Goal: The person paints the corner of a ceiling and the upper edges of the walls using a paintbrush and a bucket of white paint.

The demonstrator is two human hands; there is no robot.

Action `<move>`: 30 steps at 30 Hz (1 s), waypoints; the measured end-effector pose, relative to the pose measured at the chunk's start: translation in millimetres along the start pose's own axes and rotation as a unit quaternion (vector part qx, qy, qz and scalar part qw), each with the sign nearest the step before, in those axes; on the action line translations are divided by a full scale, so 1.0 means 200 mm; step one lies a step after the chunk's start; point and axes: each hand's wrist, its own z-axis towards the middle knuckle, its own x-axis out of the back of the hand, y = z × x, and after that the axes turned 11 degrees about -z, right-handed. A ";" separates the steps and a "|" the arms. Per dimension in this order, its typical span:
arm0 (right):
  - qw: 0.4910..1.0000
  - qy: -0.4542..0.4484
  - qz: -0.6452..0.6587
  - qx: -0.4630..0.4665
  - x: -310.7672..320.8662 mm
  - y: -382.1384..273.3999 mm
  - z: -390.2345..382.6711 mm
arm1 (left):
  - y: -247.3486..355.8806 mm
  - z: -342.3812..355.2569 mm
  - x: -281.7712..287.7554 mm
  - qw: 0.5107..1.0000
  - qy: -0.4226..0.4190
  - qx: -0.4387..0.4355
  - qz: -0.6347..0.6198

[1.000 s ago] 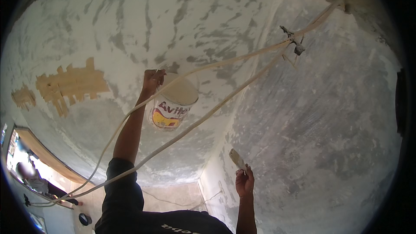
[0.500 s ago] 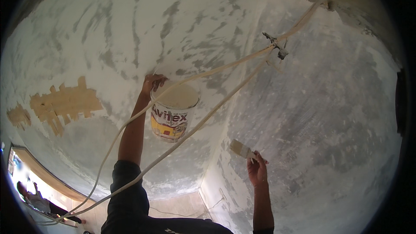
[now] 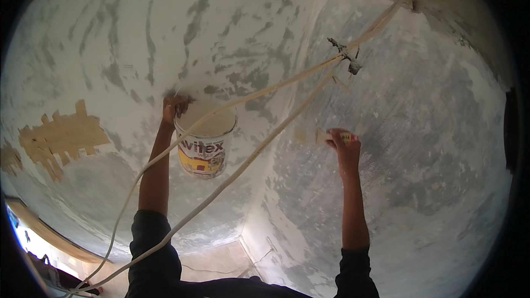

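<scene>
My left hand (image 3: 175, 106) grips the upper left rim of a white plastic paint bucket (image 3: 201, 153) with a red and yellow label, whose inside is coated pale. The bucket hangs in front of a patchy plastered wall (image 3: 127, 33). My right hand (image 3: 342, 143) is closed around a flat paintbrush (image 3: 309, 135), its light bristles pointing left near the grey wall surface right of the corner seam; whether they touch it I cannot tell. Two pale cables (image 3: 227, 185) cross diagonally in front of the bucket, running to a dark bundled fitting (image 3: 352, 63) at upper right.
A tan patched area (image 3: 63, 135) marks the wall at left. At lower left a bright opening with a wooden frame (image 3: 58, 232) holds a partly seen person (image 3: 52, 273) in dark clothing. A rough bare concrete edge (image 3: 447, 5) runs along the upper right.
My right hand has risen and moved right, and the brush has swung from slanting upward to nearly horizontal. My left hand and the bucket first dropped slightly, then shifted left in view.
</scene>
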 end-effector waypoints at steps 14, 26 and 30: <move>0.771 -0.060 -0.468 0.428 -0.34 -0.34 0.88 | -0.07 0.01 0.07 0.999 0.023 -0.021 0.017; 0.731 -0.024 -0.452 0.510 -0.42 -0.52 0.87 | -0.09 0.02 0.08 0.998 0.035 -0.009 0.058; 0.775 -0.069 -0.462 0.425 -0.42 -0.56 0.87 | -0.06 0.01 0.06 0.993 0.072 0.022 0.091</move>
